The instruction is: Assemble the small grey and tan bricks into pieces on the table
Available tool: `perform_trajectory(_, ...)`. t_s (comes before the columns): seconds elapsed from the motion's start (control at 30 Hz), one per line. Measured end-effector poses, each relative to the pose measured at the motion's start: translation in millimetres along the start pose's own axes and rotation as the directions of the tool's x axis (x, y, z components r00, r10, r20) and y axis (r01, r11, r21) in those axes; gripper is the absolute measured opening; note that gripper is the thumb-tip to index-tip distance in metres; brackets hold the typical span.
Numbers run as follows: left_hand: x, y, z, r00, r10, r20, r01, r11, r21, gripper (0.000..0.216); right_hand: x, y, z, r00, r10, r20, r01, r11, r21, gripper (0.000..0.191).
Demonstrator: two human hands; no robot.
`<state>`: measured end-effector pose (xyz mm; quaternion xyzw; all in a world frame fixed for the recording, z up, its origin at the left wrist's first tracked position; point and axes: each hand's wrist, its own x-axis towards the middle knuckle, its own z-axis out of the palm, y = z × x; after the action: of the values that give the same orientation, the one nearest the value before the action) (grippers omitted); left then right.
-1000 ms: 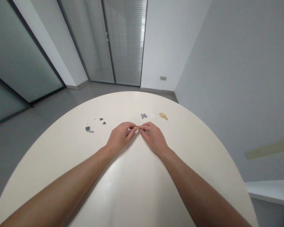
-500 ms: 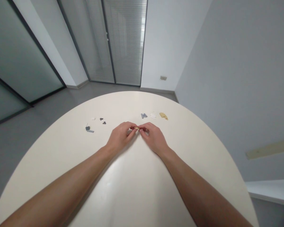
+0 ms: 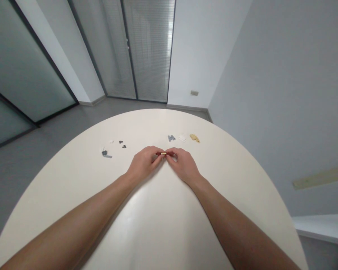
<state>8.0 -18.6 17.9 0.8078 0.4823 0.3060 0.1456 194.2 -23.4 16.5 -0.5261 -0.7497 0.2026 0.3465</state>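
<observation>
Between the fingertips of both hands is a small tan building-block piece (image 3: 163,153), partly covered by the fingers. My left hand (image 3: 145,161) pinches its left side with thumb and forefinger. From the right, my right hand (image 3: 182,162) pinches the other side, so the two sets of fingertips nearly meet. Just beyond the hands lie a cluster of grey pieces (image 3: 171,138), some white pieces (image 3: 182,138) and a pile of tan pieces (image 3: 194,138). Whether the held piece is one part or several joined is too small to tell.
On the left of the round white table (image 3: 163,225) lie dark grey pieces (image 3: 104,152), a flat grey strip (image 3: 107,156), two small black pieces (image 3: 124,146) and a white piece (image 3: 111,141). Beyond the table's far edge stand a glass partition (image 3: 146,48) and a wall (image 3: 197,48).
The tan piece has turned slightly between the fingertips, and more of its pale face shows. Both hands stay almost in place; the other pieces have not moved.
</observation>
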Motion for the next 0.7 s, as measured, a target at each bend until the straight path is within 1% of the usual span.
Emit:
perform_trajectory(0.17, 0.1, 1.7, -1.1, 1.0, -0.02, -0.002, 0.02, 1.0, 0.006, 0.021, -0.2, -1.8, -0.8, 1.0, -0.001, -0.009, 0.001, 1.0, 0.025, 0.015)
perform_trajectory(0.3, -0.3, 2.1, -1.5, 0.999, -0.054, -0.002, 0.054, 0.998, 0.014, 0.02, -1.5, -2.8, -1.0, 0.998, -0.042, -0.047, 0.045, 0.997, 0.069, 0.012)
perform_trajectory(0.43, -0.5, 2.1, -1.8, 0.998, -0.068, -0.003, 0.068, 0.998, 0.013, 0.021, -2.6, -2.3, -0.8, 0.995, -0.08, -0.061, 0.086, 0.991, 0.105, 0.012)
perform_trajectory(0.57, -0.4, 1.4, -1.7, 0.998, -0.07, -0.002, 0.07, 0.997, 0.014, 0.024, -2.1, 0.9, 0.8, 0.991, -0.112, -0.069, 0.119, 0.986, 0.114, 0.013)
perform_trajectory(0.7, -0.2, 1.2, -1.5, 0.997, -0.07, -0.006, 0.071, 0.997, 0.01, 0.022, -1.8, 2.7, 1.9, 0.992, -0.103, -0.07, 0.109, 0.989, 0.096, 0.011)
